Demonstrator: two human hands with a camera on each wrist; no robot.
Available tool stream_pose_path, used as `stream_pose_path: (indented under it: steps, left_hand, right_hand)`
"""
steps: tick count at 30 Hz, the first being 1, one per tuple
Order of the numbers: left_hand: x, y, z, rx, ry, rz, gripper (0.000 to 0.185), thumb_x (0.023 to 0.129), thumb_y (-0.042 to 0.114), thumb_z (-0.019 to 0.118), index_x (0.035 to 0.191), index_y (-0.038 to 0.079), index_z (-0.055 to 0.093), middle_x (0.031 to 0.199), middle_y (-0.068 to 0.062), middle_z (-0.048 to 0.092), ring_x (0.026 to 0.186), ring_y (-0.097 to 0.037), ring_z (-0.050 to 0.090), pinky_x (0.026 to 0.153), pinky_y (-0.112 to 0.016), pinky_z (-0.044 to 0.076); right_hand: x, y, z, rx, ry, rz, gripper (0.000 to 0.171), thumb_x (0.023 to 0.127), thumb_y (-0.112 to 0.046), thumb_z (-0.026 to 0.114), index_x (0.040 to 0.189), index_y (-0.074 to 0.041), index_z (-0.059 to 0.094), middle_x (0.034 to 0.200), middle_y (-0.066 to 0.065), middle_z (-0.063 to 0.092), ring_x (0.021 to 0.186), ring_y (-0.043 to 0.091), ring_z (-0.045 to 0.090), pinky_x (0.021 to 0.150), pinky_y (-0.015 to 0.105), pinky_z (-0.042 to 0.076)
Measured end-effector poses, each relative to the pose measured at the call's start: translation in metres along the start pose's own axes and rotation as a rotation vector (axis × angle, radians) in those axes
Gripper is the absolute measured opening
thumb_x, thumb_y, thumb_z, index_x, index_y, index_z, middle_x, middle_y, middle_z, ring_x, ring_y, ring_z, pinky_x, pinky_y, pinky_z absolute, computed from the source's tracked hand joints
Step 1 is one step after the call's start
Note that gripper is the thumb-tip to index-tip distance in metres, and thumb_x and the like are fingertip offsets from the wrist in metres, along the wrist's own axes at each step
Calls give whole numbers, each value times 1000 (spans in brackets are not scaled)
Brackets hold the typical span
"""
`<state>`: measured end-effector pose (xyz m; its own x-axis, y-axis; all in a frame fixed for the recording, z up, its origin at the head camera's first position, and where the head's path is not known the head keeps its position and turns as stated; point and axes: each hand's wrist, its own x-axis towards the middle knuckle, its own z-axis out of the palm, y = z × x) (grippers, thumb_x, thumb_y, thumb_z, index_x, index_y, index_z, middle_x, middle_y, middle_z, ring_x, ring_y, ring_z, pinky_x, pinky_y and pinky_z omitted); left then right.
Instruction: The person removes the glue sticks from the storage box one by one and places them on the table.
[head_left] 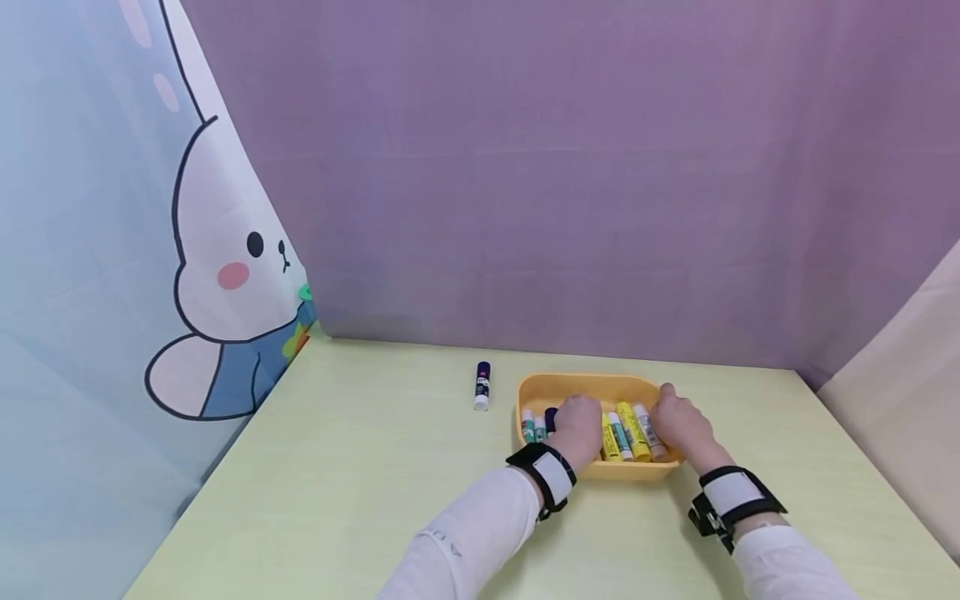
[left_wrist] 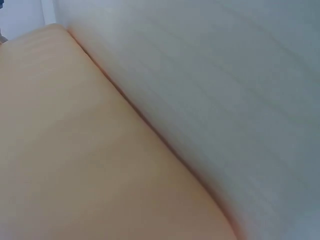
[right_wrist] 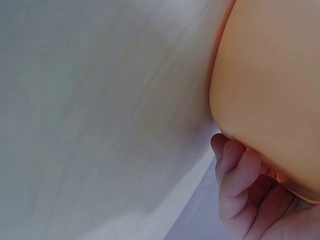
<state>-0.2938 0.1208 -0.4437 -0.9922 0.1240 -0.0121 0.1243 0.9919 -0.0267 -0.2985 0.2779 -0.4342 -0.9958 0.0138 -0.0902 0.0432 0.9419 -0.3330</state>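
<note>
Right hand (head_left: 681, 425) grips the orange tray (head_left: 626, 472) at its right edge; left hand (head_left: 579, 429) crosses the front edge beside glue sticks (head_left: 634, 432), its grip impossible to tell.

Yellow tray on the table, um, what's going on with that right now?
A person in white sleeves has both hands at the yellow tray. The right hand grips its right end, while the left hand is down inside, among small capped sticks; whether it holds one is hidden from view. Several sticks lie in the tray, and one dark stick with a white end is outside it, on the table to the left.
</note>
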Motion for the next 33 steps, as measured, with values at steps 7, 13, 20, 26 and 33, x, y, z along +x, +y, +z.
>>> stream_pose_path:
  steps: [7,13,20,26,33]
  left_hand:
    - [0,0,-1,9,-17,1,10,90,21,65,99,20,67,91,5,64,72,-7,60,48,-21,44]
    - [0,-7,-3,-58,-34,20,8,90,23,64,88,17,66,78,4,62,60,-7,55,45,-23,40]
    - [-4,-17,-10,-156,-33,29,23,83,30,70,69,14,60,62,4,55,47,-8,49,37,-24,38]
    - [-10,-24,-17,-264,-70,68,29,82,29,72,62,13,58,59,4,54,51,-8,49,43,-22,41]
    - [-17,-45,-32,-463,-81,126,30,80,20,72,62,12,50,60,3,48,51,-11,47,49,-21,40]
  right_hand:
    - [1,1,0,10,-13,14,38,97,-11,31,124,15,29,79,24,56,61,26,54,49,33,44]
    - [1,2,1,6,-19,19,39,97,-11,32,125,15,28,81,25,56,61,26,54,49,33,44]
    - [1,2,3,-8,-1,7,35,97,-11,32,122,14,30,77,23,56,60,26,55,49,35,45]
    - [-1,0,1,-19,4,4,36,98,-10,31,124,14,29,75,21,56,59,26,55,48,36,44]
    - [-2,-2,-1,-19,4,4,35,97,-10,32,123,14,30,74,21,55,59,25,54,47,34,44]
